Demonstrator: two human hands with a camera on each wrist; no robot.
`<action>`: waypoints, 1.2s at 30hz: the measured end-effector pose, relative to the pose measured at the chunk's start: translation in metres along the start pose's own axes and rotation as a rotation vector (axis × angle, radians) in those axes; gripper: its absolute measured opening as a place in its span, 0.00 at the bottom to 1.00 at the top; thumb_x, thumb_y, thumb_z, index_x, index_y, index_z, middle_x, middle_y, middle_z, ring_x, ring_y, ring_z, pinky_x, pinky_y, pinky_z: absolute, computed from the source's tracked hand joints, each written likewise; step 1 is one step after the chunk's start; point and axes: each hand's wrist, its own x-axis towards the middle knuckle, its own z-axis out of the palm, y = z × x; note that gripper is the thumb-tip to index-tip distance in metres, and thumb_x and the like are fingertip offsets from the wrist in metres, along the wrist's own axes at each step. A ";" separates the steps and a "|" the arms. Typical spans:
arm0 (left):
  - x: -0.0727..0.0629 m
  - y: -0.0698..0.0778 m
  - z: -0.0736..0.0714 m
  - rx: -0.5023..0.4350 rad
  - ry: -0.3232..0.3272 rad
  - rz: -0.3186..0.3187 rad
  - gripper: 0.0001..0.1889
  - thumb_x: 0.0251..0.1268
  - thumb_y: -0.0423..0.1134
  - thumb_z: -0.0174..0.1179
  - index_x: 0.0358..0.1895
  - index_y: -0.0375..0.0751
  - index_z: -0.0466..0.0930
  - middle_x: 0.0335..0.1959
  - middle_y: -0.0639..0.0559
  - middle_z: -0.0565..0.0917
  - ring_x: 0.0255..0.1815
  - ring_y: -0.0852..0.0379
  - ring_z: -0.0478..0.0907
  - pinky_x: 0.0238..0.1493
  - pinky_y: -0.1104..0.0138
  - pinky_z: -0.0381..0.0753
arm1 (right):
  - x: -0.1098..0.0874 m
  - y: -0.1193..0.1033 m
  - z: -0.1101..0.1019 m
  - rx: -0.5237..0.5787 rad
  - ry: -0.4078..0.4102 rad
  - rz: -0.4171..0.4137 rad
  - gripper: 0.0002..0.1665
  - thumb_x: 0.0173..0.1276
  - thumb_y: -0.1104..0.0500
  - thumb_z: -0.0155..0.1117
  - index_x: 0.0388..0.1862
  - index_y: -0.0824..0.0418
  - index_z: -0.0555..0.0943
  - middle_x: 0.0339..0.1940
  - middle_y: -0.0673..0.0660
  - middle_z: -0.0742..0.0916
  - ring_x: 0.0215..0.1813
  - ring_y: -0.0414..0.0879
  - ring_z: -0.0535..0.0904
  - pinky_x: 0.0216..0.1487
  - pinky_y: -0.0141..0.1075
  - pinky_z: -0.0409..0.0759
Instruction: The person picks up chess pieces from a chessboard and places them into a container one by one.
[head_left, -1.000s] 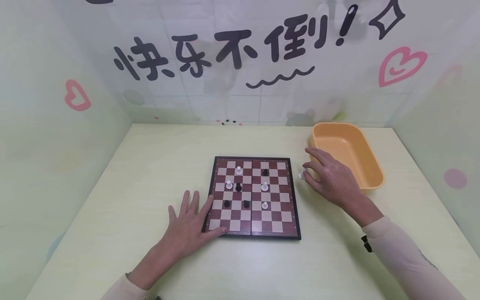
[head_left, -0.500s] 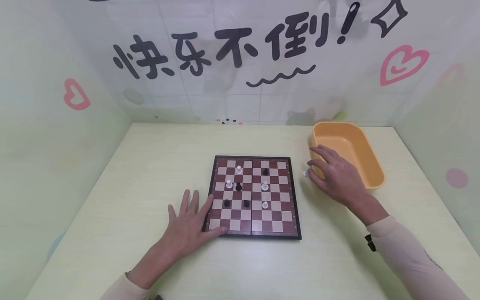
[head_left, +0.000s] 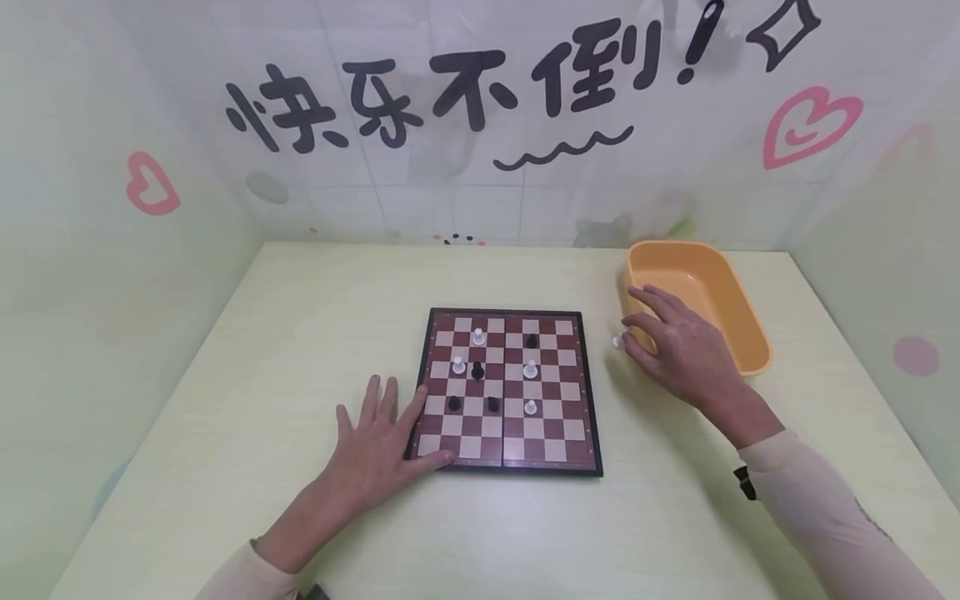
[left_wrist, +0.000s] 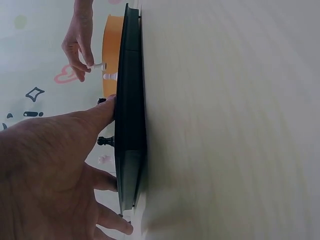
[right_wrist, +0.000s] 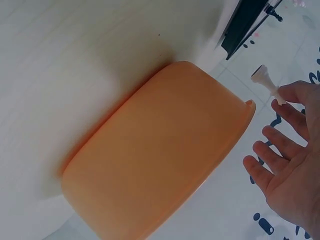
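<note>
A folding chessboard (head_left: 555, 451) with brown and cream squares lies on the table, bearing several white and several black chess pieces. My left hand (head_left: 369, 457) rests at its lower left corner with fingers spread. In the left wrist view, the left thumb (left_wrist: 106, 112) touches the board's dark edge (left_wrist: 131, 100). Thumb and index finger of my right hand (head_left: 686, 354) pinch a white chess piece (right_wrist: 265, 79) by its top, with its round base pointing away from the fingers. That hand hovers right of the board, overlapping the near left side of an orange basin (head_left: 742, 321) in the head view.
The basin stands at the back right of the pale table (head_left: 322, 308), and the part of its inside that shows is bare. Walls with printed lettering and hearts enclose the table at the back and both sides. A black piece (left_wrist: 106, 141) stands near the board's edge.
My right hand has drifted a little to the right and away from the board, carrying the white chess piece. The left hand stays at the board's corner.
</note>
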 end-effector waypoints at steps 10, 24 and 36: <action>0.001 -0.001 0.001 0.030 0.006 0.007 0.52 0.62 0.76 0.54 0.79 0.41 0.61 0.76 0.26 0.59 0.79 0.29 0.44 0.62 0.22 0.48 | -0.004 0.006 -0.007 0.002 0.031 0.014 0.08 0.60 0.64 0.72 0.39 0.65 0.88 0.63 0.67 0.82 0.67 0.65 0.74 0.51 0.61 0.80; 0.001 -0.001 0.003 0.018 0.005 0.000 0.52 0.62 0.76 0.55 0.79 0.42 0.61 0.76 0.26 0.59 0.79 0.29 0.43 0.62 0.22 0.47 | -0.008 0.021 -0.019 0.005 0.091 0.018 0.12 0.56 0.67 0.75 0.40 0.67 0.87 0.62 0.68 0.81 0.67 0.66 0.73 0.52 0.61 0.79; 0.001 -0.001 0.005 0.019 0.007 -0.001 0.52 0.62 0.75 0.55 0.80 0.42 0.61 0.75 0.25 0.59 0.79 0.28 0.44 0.61 0.21 0.48 | -0.013 0.026 -0.025 -0.047 0.075 0.112 0.10 0.61 0.63 0.72 0.42 0.64 0.88 0.65 0.65 0.81 0.67 0.63 0.75 0.30 0.58 0.81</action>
